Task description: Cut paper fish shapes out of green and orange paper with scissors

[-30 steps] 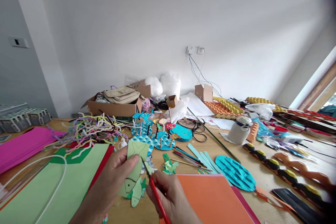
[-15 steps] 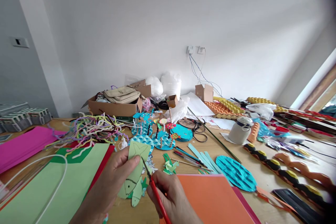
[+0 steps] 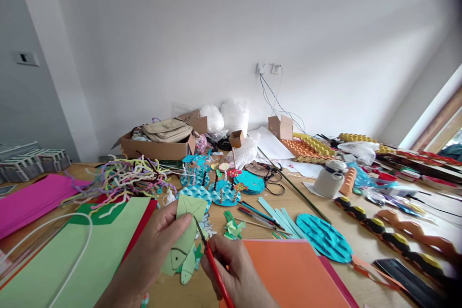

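My left hand [image 3: 151, 250] pinches a light green paper fish [image 3: 186, 231] with drawn lines, holding it upright over the wooden table [image 3: 361, 245]. My right hand [image 3: 234, 272] grips a red pencil [image 3: 214, 267] whose dark tip touches the fish's right edge. More green paper fish cut-outs [image 3: 189, 264] lie under the held one. An orange paper sheet [image 3: 288, 269] lies just right of my right hand.
Green, red and pink paper sheets [image 3: 72, 250] lie at the left with a white cord. Coloured pipe cleaners [image 3: 119, 178], a cardboard box [image 3: 159, 147], blue wave discs [image 3: 323, 236], pencils, paper strips, scissors [image 3: 270, 178] and a white jar [image 3: 328, 178] crowd the table.
The paper fish has shifted very slightly in my left hand; the pencil tip stays on it. Otherwise nothing has moved.
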{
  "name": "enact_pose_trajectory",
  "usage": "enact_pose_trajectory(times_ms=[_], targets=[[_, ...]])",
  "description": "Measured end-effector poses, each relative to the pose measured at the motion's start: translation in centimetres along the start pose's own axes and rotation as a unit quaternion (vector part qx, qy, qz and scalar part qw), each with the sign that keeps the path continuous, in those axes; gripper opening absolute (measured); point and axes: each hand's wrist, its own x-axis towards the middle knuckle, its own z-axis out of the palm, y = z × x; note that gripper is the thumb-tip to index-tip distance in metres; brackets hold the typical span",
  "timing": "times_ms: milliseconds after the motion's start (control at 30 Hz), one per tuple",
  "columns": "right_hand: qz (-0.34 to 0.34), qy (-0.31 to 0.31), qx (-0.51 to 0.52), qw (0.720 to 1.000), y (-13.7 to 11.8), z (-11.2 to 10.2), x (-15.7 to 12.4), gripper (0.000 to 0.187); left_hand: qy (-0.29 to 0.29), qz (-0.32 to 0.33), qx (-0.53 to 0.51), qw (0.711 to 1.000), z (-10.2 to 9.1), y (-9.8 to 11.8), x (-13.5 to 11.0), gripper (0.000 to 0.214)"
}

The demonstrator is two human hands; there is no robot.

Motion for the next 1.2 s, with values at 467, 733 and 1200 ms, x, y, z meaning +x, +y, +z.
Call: enact_pose_trajectory(times_ms=[467, 733, 1200], targets=[[-0.014, 0.007, -0.042, 0.999, 0.09, -0.34, 0.05, 0.031, -0.033, -0.011, 0.012, 0.999, 0.11, 0.42, -0.22, 0.019], [-0.010, 0.005, -0.048, 0.999, 0.60, -0.29, -0.12, 0.030, -0.050, 0.002, -0.006, 0.999, -0.37, -0.03, 0.21, 0.021], [-0.002, 0.005, -0.037, 0.999, 0.62, -0.21, -0.11, 0.030, 0.034, -0.002, -0.022, 0.999, 0.22, 0.83, 0.23, 0.035]])
